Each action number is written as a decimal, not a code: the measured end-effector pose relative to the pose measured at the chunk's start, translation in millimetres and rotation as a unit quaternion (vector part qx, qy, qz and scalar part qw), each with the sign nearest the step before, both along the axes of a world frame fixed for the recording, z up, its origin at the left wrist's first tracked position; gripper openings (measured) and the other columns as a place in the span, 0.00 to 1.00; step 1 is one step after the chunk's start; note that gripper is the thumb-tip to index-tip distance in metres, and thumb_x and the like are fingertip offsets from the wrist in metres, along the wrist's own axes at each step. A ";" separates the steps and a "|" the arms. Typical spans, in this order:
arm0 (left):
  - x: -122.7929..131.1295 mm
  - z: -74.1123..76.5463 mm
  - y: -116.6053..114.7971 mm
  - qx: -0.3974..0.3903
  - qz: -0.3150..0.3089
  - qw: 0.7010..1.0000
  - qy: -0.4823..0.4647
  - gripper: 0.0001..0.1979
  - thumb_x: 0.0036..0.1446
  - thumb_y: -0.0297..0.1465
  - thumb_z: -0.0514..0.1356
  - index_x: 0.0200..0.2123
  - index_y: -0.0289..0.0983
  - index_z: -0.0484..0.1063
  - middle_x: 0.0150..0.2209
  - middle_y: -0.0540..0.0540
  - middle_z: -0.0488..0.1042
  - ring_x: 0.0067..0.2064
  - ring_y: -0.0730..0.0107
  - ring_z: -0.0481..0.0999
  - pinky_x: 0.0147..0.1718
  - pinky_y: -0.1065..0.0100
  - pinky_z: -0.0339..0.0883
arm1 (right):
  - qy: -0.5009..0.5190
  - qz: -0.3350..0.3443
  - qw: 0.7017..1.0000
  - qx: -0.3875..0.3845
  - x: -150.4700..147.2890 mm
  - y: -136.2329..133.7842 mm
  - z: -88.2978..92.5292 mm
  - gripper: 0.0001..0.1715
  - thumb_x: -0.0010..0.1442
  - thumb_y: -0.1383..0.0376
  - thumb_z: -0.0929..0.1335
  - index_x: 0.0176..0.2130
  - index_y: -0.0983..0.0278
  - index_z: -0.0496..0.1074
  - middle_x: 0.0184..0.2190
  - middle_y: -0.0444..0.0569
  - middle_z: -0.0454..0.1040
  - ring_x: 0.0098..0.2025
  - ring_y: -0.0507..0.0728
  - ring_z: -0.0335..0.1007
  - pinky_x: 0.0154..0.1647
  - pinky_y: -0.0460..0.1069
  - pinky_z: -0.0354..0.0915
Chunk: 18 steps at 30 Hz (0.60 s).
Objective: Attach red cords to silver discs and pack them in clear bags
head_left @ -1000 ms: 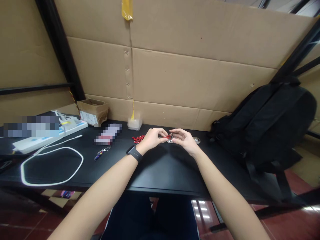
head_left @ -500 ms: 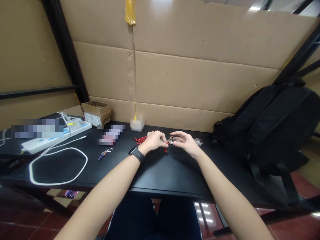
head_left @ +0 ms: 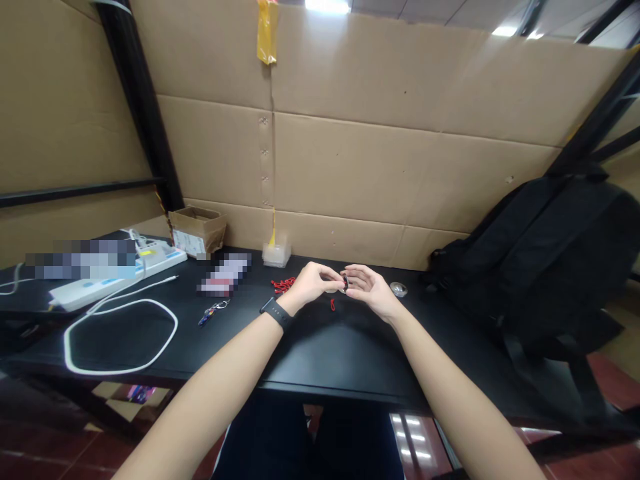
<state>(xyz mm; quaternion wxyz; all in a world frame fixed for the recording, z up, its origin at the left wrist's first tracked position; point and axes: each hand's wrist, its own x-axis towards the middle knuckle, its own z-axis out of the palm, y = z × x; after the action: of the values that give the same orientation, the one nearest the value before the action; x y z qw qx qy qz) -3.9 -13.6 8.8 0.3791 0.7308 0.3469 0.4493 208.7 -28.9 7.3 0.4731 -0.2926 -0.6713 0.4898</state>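
Note:
Both hands meet above the black table point(head_left: 310, 353). Between the fingertips is a small dark round piece with a shiny rim point(head_left: 346, 284); its kind is too small to tell. My right hand point(head_left: 373, 291) pinches it between thumb and fingers from the right. From the left, the thumb and index finger of my left hand point(head_left: 314, 283) are pressed together against it, and what they grip is mostly hidden. Below the left fingertips shows a red cord loop point(head_left: 333, 305). A pile of red cords point(head_left: 283, 285) lies behind my left wrist. To the right is a clear round dish point(head_left: 399, 289).
Along the left are a white power strip point(head_left: 115, 283), a looped white cable point(head_left: 120, 369), a keychain point(head_left: 213, 311) and an open cardboard box point(head_left: 199, 230). A clear plastic box point(head_left: 277, 255) stands near the cardboard wall point(head_left: 360, 173). A black backpack point(head_left: 555, 260) fills the right side.
The view has tilted up slightly. My hands have drawn closer together, and the left fingertips now touch the dark piece. The red loop now shows apart from my left fingers.

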 end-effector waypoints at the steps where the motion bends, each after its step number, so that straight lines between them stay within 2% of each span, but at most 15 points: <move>1: 0.9 -0.5 0.5 -0.011 -0.008 1.000 -0.018 0.12 0.48 0.37 0.70 0.34 0.34 0.82 0.35 0.42 0.83 0.38 0.59 0.81 0.39 0.64 0.73 | 0.001 -0.002 1.000 0.003 0.2 -0.3 0.5 0.35 0.46 0.64 0.80 0.53 0.58 0.71 0.53 0.53 0.75 0.56 0.62 0.72 0.63 0.61 0.64; 5: 6.4 -2.9 1.0 -0.036 -0.019 0.996 -0.080 0.14 0.45 0.34 0.72 0.34 0.33 0.79 0.35 0.40 0.81 0.38 0.61 0.81 0.40 0.62 0.74 | -0.002 -0.014 1.000 0.025 -1.8 -2.4 2.9 0.34 0.48 0.62 0.79 0.53 0.57 0.70 0.54 0.53 0.74 0.52 0.61 0.75 0.60 0.62 0.67; 8: 10.5 -6.4 1.3 -0.026 -0.007 0.993 -0.117 0.16 0.44 0.33 0.73 0.35 0.34 0.75 0.35 0.42 0.80 0.38 0.63 0.80 0.40 0.63 0.75 | -0.003 -0.028 0.999 0.046 -5.8 -4.6 4.2 0.35 0.47 0.62 0.80 0.53 0.57 0.70 0.54 0.53 0.74 0.50 0.60 0.76 0.58 0.60 0.69; 14: 12.3 -9.9 1.4 0.033 0.032 0.994 -0.097 0.14 0.48 0.27 0.69 0.37 0.37 0.71 0.36 0.46 0.79 0.40 0.66 0.80 0.42 0.65 0.73 | -0.014 -0.048 0.997 0.054 -9.8 -5.4 3.9 0.34 0.46 0.61 0.80 0.51 0.58 0.70 0.52 0.54 0.76 0.50 0.61 0.76 0.55 0.60 0.72; 18: 12.5 -5.9 -1.3 0.045 0.026 0.994 -0.098 0.11 0.49 0.28 0.68 0.34 0.36 0.69 0.34 0.47 0.77 0.39 0.67 0.79 0.43 0.66 0.72 | -0.008 -0.054 0.997 0.048 -9.7 -4.9 3.1 0.36 0.44 0.61 0.81 0.51 0.58 0.70 0.51 0.54 0.77 0.49 0.61 0.77 0.56 0.61 0.71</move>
<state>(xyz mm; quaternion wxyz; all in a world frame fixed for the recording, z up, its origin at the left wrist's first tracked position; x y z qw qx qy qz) 8.6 -14.9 2.9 0.3661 0.6903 0.3059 0.5440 199.0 -33.8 10.4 0.5071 -0.3094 -0.6810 0.4282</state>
